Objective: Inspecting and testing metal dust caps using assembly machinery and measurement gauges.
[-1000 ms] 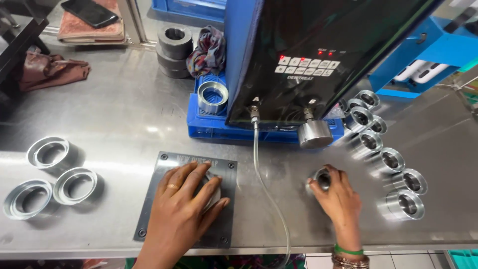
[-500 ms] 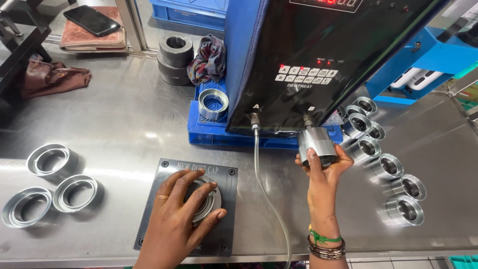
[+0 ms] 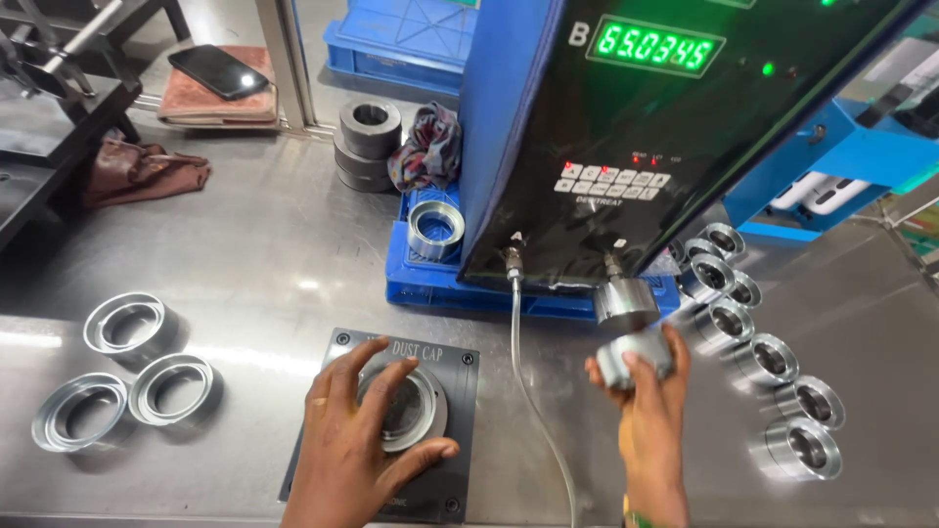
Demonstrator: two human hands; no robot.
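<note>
Right now the right hand (image 3: 641, 391) is lifting a small metal part (image 3: 636, 354), fingers curled around it, directly beneath the round probe (image 3: 624, 301) hanging from the black gauge (image 3: 636, 147). Meanwhile the left hand (image 3: 357, 440) is pressing, fingers spread, on a ring (image 3: 416, 406) seated in the dark plate (image 3: 455, 445).

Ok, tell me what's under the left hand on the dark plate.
The left hand rests on a shiny metal ring seated in the dark square plate. Only the ring's right rim and some of its bore show; fingers and palm cover the rest.
</note>
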